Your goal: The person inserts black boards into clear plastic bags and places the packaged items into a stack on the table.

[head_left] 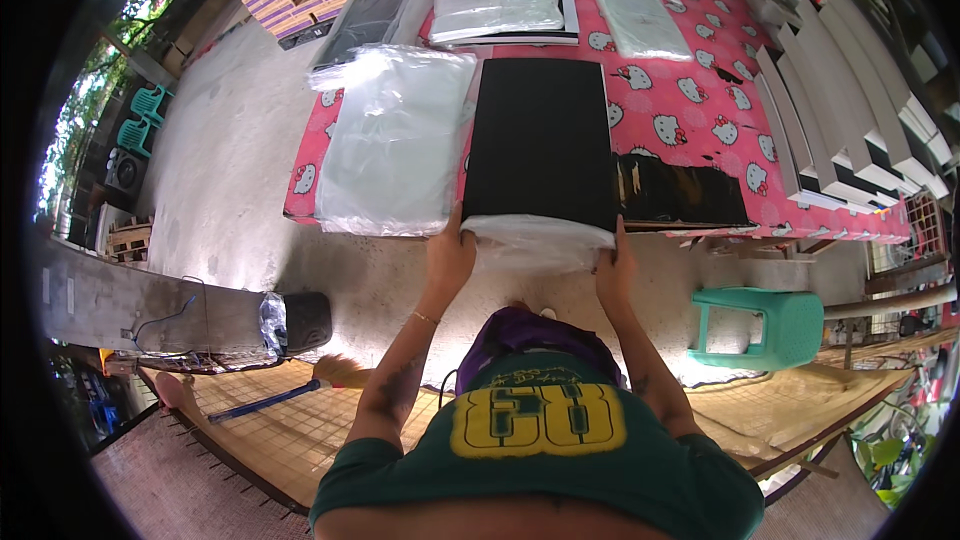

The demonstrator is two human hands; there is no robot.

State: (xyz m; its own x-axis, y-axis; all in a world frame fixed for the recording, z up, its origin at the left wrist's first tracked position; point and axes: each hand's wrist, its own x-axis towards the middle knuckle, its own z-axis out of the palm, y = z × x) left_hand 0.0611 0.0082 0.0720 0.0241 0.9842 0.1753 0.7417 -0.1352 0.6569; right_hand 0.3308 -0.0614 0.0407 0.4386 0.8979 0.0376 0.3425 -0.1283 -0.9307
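Note:
A flat black rectangular board [540, 140] with a thin pale edge lies on the table in front of me, its near end at the table's front edge. Clear plastic bag material [540, 240] is bunched around that near end and hangs slightly past it. My left hand [453, 252] is closed on the bag at the board's near left corner. Opposite it, my right hand [616, 258] pinches the bag at the near right corner. Fingers under the board are hidden. Just left of the board lies a stack of clear plastic bags [395, 145].
A pink patterned cloth [690, 105] covers the table, torn over a dark patch [680, 192] at right. White-edged boards [830, 120] are stacked on the right, more plastic bags [640, 20] behind. A green stool [760, 328] stands right; a broom [290, 385] lies left.

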